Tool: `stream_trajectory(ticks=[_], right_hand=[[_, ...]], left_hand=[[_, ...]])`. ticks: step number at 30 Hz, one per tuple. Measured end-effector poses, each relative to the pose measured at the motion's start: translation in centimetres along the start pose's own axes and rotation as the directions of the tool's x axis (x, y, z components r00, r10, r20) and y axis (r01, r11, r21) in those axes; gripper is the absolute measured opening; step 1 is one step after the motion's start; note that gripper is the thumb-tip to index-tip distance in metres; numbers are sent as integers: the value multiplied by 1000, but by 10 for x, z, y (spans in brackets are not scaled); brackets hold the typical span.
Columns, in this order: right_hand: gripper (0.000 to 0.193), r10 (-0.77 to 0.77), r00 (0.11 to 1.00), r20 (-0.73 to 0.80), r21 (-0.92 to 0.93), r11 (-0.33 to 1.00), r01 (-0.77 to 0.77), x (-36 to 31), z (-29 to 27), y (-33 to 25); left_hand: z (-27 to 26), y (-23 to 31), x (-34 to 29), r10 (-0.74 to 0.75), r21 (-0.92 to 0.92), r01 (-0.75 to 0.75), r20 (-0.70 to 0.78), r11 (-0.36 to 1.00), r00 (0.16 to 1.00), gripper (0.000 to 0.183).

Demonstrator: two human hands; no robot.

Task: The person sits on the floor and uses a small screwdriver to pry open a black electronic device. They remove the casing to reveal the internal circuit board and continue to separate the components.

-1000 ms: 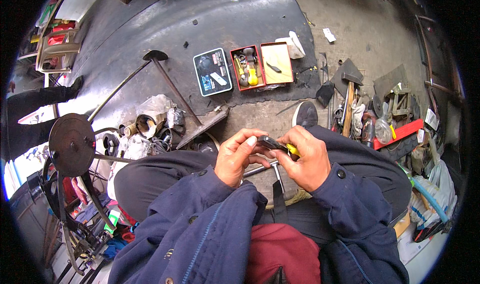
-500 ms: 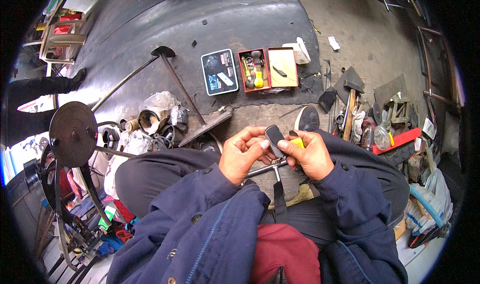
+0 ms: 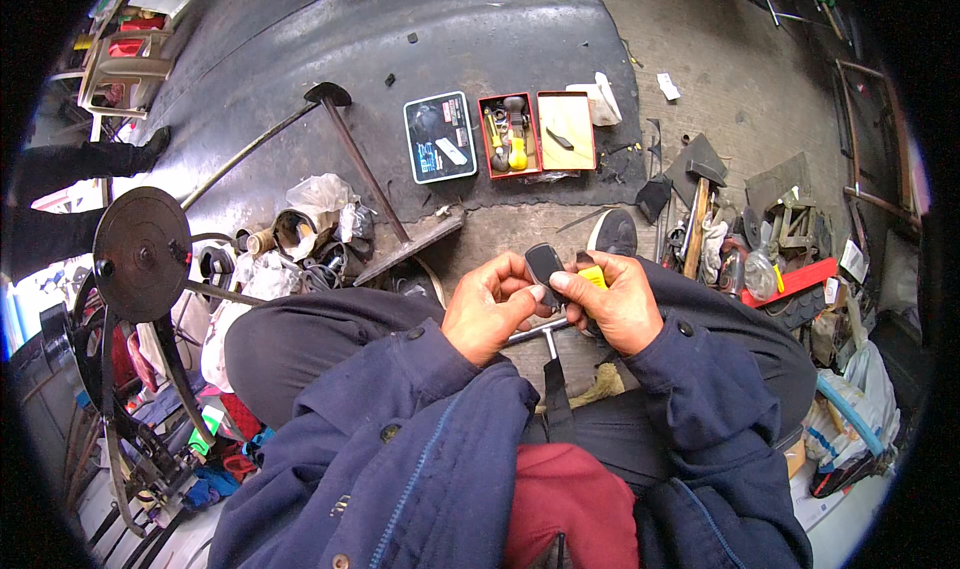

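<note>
A small black oblong piece with a rounded end (image 3: 543,266) is held up over my lap. My left hand (image 3: 482,312) is closed on its left side, the thumb near its lower edge. My right hand (image 3: 627,314) presses its thumb against the right side of the same piece. That hand also grips a yellow-handled tool (image 3: 594,276) with a short dark tip; most of the tool is hidden by the fingers. Below the hands, a metal bar (image 3: 545,330) joins a black strap-like strip (image 3: 557,399) between my legs.
Ahead on the black mat lie a flat tin (image 3: 440,137) and a red box of tools (image 3: 508,137) beside its lid (image 3: 566,134). At left stand a metal shoe-last stand (image 3: 365,174) and a machine wheel (image 3: 142,254). Scraps and tools (image 3: 765,254) pile up at right. Another person's leg (image 3: 90,161) shows at far left.
Both hands, with the black piece and yellow-handled tool, have shifted very slightly left and up. The grip looks much the same.
</note>
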State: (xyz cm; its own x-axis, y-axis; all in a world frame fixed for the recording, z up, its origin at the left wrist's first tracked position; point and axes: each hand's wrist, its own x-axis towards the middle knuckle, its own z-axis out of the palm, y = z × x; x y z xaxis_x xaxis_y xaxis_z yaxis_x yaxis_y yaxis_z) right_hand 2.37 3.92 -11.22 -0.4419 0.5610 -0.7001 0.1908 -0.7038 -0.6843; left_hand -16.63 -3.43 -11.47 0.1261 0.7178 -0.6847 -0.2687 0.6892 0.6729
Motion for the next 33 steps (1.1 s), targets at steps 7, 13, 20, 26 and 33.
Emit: stream_trajectory(ticks=[7, 13, 20, 26, 33], right_hand=[[18, -45, 999, -10, -14, 999, 45, -1, 3, 1], [18, -61, 998, 5, -26, 998, 61, -2, 3, 3], [18, -140, 990, -33, -105, 985, 136, -4, 10, 10], [16, -76, 997, -23, -26, 997, 75, -3, 8, 8], [15, -100, 995, -11, -48, 994, 99, -3, 10, 18]], left_hand=[[1, 0, -1, 13, -36, -13, 9, 999, 1000, 16], [3, -1, 0, 26, -59, -25, 21, 998, 999, 17], [0, -2, 1, -78, -182, 85, 44, 980, 996, 18], [3, -2, 0, -54, -131, 65, 92, 989, 994, 31], [7, -3, 0, -39, -100, 45, 64, 994, 997, 34]])
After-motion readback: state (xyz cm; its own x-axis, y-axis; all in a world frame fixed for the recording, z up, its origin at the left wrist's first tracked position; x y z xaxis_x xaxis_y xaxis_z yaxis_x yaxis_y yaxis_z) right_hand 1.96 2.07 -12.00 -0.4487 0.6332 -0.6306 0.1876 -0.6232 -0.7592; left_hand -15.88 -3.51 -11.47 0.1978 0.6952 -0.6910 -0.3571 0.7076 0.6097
